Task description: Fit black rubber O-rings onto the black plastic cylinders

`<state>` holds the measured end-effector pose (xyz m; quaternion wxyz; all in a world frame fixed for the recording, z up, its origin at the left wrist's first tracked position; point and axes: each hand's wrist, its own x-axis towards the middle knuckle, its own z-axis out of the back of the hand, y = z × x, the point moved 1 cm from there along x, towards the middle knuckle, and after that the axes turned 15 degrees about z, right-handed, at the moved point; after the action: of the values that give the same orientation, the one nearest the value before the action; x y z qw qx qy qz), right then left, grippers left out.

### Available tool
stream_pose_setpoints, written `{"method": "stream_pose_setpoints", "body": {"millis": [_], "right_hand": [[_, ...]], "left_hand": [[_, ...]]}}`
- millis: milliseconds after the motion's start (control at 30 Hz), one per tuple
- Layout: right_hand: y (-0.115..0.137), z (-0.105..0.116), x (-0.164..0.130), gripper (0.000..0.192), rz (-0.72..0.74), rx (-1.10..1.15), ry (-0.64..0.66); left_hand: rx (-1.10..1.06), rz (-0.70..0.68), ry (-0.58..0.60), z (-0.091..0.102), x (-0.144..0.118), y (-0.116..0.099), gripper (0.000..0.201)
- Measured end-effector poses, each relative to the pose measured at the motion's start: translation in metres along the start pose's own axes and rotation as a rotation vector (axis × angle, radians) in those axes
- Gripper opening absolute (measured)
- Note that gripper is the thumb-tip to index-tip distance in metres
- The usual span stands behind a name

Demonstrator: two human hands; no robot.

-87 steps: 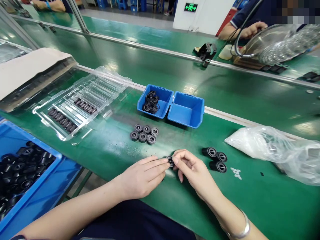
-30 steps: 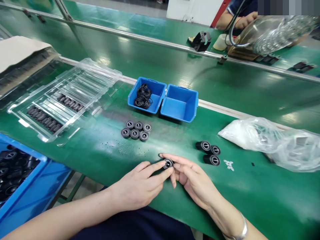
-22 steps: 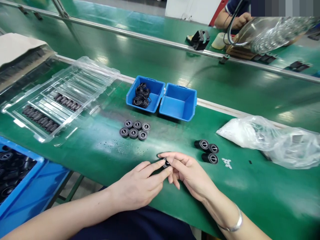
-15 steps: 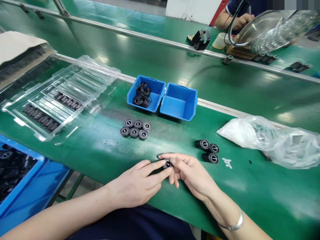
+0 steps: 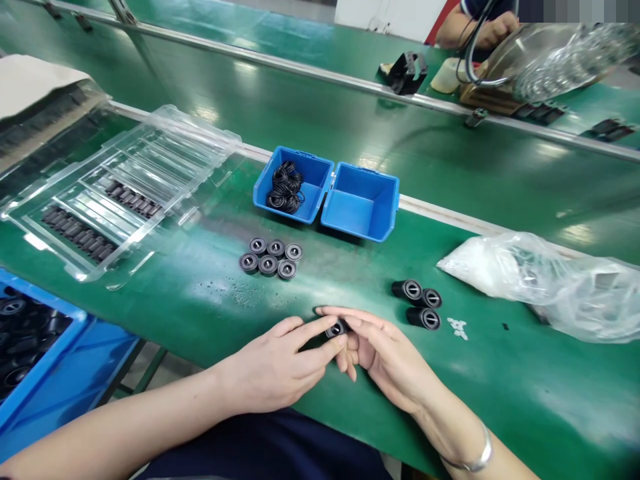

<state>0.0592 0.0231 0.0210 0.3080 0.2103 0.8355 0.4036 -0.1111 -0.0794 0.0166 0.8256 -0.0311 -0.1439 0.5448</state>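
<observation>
Near the table's front edge, my left hand (image 5: 287, 363) pinches a small black cylindrical part (image 5: 337, 329) between its index finger and the fingers below. My right hand (image 5: 383, 353) is closed around the same part from the other side, thumb by its rim. The part's round end, with a pale slot in the middle, faces up toward me. Beyond my hands to the left, several matching black parts (image 5: 269, 265) stand in two rows. Right of my hands lie 3 more black cylinders (image 5: 423, 318), beside several small white pieces (image 5: 457, 327).
Farther back are a blue bin (image 5: 313, 200) with black rings (image 5: 286, 193) and a bare blue bin (image 5: 360, 207). A clear tray (image 5: 170, 180) is at left, a blue crate (image 5: 100, 360) below it, a plastic bag (image 5: 560, 287) at right. Another person's hand (image 5: 500, 30) shows beyond the rail.
My right thumb has shifted slightly back from the slotted end of the part, so more of that face shows. Both hands stay in the same place.
</observation>
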Motion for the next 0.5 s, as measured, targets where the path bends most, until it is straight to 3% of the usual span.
{"method": "stream_pose_setpoints", "body": {"millis": [300, 500], "right_hand": [[-0.0032, -0.0033, 0.0028, 0.036, -0.009, -0.021, -0.056], [0.0017, -0.0045, 0.0037, 0.035, -0.017, -0.015, 0.003]], "left_hand": [[0.019, 0.01, 0.007, -0.0028, -0.0032, -0.0043, 0.021], [-0.042, -0.002, 0.06, -0.0024, -0.0081, -0.0019, 0.025]]}}
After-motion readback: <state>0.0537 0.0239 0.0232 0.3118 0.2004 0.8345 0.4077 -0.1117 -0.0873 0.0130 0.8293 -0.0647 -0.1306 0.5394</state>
